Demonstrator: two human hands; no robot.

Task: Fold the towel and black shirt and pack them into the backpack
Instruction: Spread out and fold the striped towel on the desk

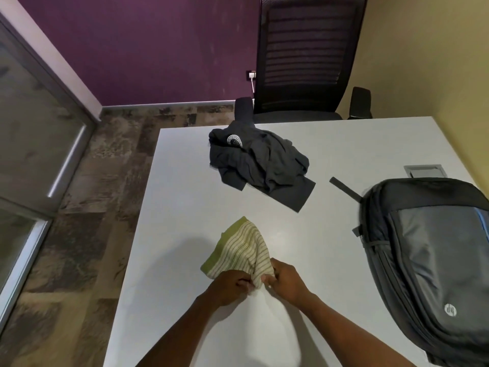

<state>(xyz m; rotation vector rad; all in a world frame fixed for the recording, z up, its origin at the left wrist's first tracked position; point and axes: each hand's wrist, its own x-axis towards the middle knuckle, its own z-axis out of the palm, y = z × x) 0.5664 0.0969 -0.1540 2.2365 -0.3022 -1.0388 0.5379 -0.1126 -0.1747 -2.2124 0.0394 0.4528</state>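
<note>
A small cream towel [242,250] with thin green stripes and a green border lies bunched on the white table [185,194], near its front. My left hand [230,286] and my right hand [287,283] each pinch the towel's near edge, close together. The black shirt [260,161], crumpled and showing a round white logo, lies farther back on the table. The grey and black backpack [428,263] lies flat on the right side of the table, closed as far as I can see.
A black office chair [304,56] stands behind the table's far edge. A grey cable hatch [423,171] is set into the table beyond the backpack. The backpack's strap [344,188] stretches toward the shirt. The table's left edge drops to a patterned floor.
</note>
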